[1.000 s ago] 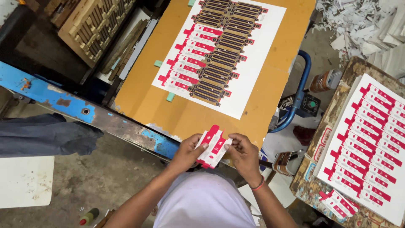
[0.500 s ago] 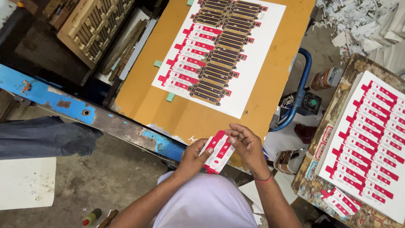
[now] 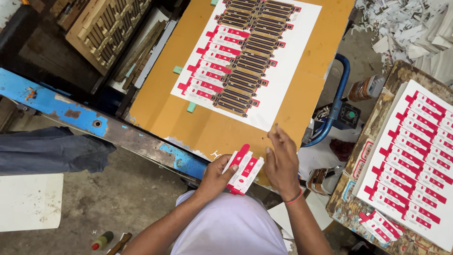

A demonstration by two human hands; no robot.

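Where the frame starts on the left, a crumpled dark blue cloth (image 3: 52,150) is seen draped near a chipped, blue-painted metal beam (image 3: 71,111), rust showing through the paint. Next over, a smooth orange-brown table (image 3: 179,106) is topped by a big white printed sheet (image 3: 283,71) packed with rows of flat red-and-white and brown carton shapes. At the table's near edge, a small stack of red-and-white die-cut carton blanks (image 3: 243,169) is clamped in the left hand (image 3: 214,177), grip curled around its lower end, thumb on top, so pretty firmly held. Just beside it, the right hand (image 3: 281,163) is lifted off the stack, fingers loosely spread and half open; nothing is gripped there, though something tiny might be at the fingertips, can't really tell. A red band is worn on that wrist. Further right, a blue metal handle (image 3: 342,92) is visible, then a worn wooden side table (image 3: 373,137) loaded with more white sheets (image 3: 415,156) of red-and-white blanks. Shredded paper scraps (image 3: 401,21) are piled top right.
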